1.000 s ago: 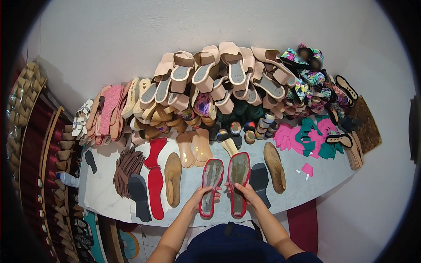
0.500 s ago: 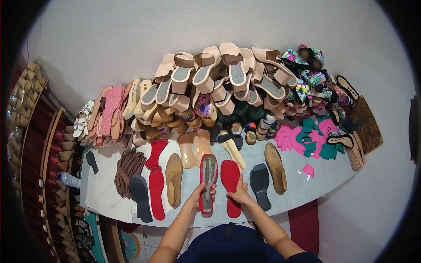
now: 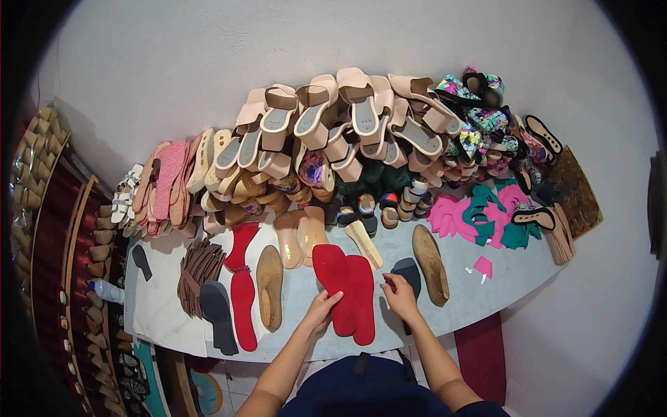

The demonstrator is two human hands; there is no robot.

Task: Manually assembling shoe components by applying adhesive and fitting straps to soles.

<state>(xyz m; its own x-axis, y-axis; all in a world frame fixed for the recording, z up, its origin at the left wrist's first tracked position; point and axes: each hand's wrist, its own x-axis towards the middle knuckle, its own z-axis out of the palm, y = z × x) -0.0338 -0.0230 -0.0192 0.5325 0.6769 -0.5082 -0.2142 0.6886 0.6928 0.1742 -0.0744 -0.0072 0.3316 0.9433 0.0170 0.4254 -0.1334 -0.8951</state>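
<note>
My left hand [image 3: 322,310] grips the lower left edge of a red-covered insole [image 3: 329,267], its smooth red face up. That insole overlaps a second red insole [image 3: 363,299] just to its right, which appears to rest on the table. Loosely curled and with nothing visible in it, my right hand [image 3: 400,297] is apart from the red insoles. It partly covers a dark grey shoe sole [image 3: 408,271]. To the left lie a wooden shoe last [image 3: 269,288], a flat red piece [image 3: 243,309] and another dark grey sole [image 3: 217,309].
Beige heeled sandals [image 3: 313,115] are piled along the back wall, with floral ones [image 3: 479,118] to their right. Brown strips [image 3: 201,278], tan insoles [image 3: 288,240], pink and green scraps [image 3: 479,212] and another last [image 3: 431,264] lie on the table [image 3: 472,306]. Shelves [image 3: 80,271] stand left.
The left-hand insole has turned from its grey underside to its red face and now overlaps the other insole. My right hand has let go of that second insole and moved right.
</note>
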